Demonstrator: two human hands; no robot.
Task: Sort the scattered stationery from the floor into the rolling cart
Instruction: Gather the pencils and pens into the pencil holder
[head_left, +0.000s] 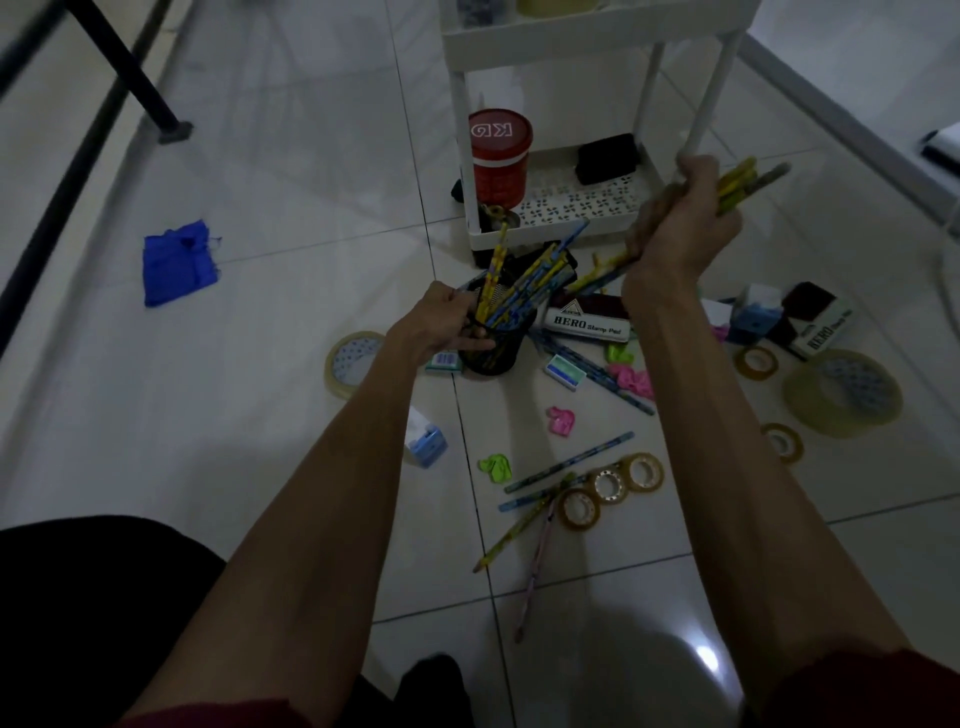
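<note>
The left hand (447, 325) grips the cup (493, 356) on the floor by the cart's (587, 39) near corner, likely to steady it. The right hand (680, 218) clutches a pencil bundle (740, 182) above, probably bound for the cup. Loose pencils (569, 462) and tapes (608, 486) lie scattered on the floor.

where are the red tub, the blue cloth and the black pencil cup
red tub (498, 174): head view, ribbed side
blue cloth (179, 262): head view, middle
black pencil cup (503, 357): head view, mesh wall
</note>
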